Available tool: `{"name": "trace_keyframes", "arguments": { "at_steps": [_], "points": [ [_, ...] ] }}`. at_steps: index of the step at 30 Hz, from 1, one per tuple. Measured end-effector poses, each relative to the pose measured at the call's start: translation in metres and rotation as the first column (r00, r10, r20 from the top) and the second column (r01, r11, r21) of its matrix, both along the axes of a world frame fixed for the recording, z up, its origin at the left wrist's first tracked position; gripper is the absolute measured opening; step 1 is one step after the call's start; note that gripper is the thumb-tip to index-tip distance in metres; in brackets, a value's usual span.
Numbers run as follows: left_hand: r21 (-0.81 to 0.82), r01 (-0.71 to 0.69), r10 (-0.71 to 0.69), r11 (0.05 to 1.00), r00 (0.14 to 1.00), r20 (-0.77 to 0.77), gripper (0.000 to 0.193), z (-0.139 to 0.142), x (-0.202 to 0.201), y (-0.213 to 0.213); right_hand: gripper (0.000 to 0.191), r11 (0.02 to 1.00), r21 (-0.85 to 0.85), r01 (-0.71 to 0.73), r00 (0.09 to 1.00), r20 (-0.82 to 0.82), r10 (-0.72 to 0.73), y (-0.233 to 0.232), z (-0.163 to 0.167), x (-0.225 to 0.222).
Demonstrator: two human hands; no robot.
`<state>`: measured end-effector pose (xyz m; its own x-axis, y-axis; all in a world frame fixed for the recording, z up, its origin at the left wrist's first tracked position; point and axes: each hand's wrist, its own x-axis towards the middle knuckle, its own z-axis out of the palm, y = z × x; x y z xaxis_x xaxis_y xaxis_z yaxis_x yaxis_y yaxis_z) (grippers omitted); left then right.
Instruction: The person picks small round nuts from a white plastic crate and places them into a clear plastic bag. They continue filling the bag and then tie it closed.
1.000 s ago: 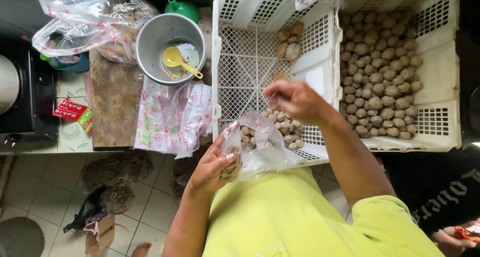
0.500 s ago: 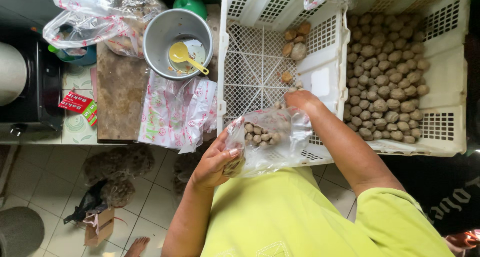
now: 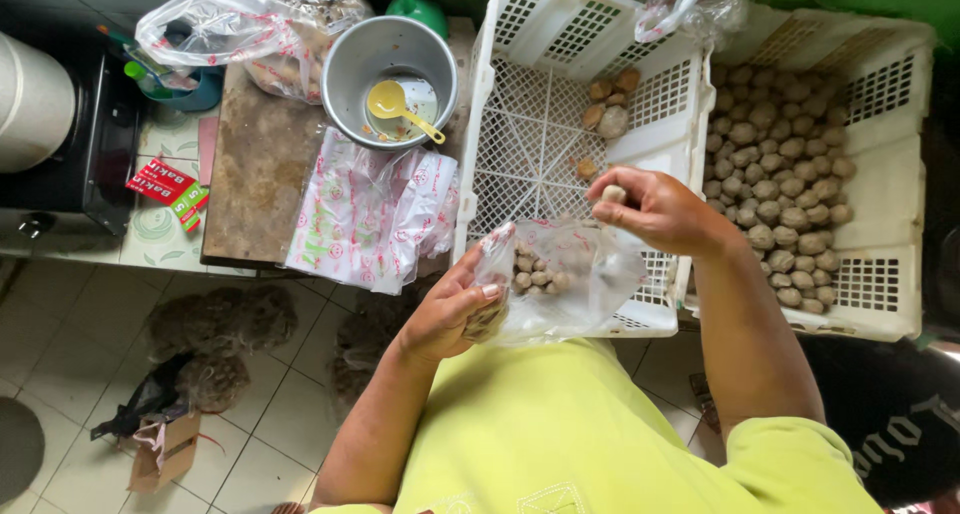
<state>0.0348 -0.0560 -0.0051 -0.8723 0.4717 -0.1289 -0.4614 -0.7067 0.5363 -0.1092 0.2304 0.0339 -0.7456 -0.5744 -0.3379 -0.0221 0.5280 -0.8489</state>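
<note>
The person's left hand (image 3: 455, 309) pinches the near lip of a clear plastic bag (image 3: 565, 279) and holds it open just above the front edge of the white slatted crate (image 3: 520, 164), with several small brown balls (image 3: 535, 272) already lying in the bag's bottom. The right hand (image 3: 655, 209) is closed around 1 more brown ball (image 3: 612, 194), held between thumb and fingertips directly over the bag's mouth. The main risk is judged to be a miss: the bag's opening is soft and held from only 1 side, so its far lip could sag shut and the ball could strike the film and bounce off, either into the crate or past its front edge to the tiled floor (image 3: 90, 314) below. The bag also hangs partly beyond that front edge, so if the left hand's pinch slips as the load grows, the whole lot could spill downward. A few loose balls (image 3: 610, 104) lie near the crate's far right corner, and the second crate (image 3: 880, 104) to the right is full of the same balls (image 3: 780, 174). On the table to the left, a stack of printed bags (image 3: 365, 214) lies by the table's front edge, below a metal bowl (image 3: 385, 59) with a yellow spoon (image 3: 395, 104); they are well apart from both hands.
</note>
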Motion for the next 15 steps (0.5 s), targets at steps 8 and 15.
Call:
{"name": "trace_keyframes", "arguments": {
  "at_steps": [8, 15],
  "points": [
    [-0.019, -0.054, 0.055, 0.998, 0.997, 0.058, 0.079, 0.010, 0.000, 0.006, 0.036, 0.945, 0.151, -0.290, 0.902, -0.288, 0.322, -0.036, 0.002, -0.007],
    [-0.023, -0.067, 0.068, 0.997, 0.995, 0.071, 0.081, 0.002, 0.002, 0.003, 0.025, 0.667, 0.744, 0.045, 0.763, -0.457, 0.458, -0.005, -0.125, -0.071]
  ]
}}
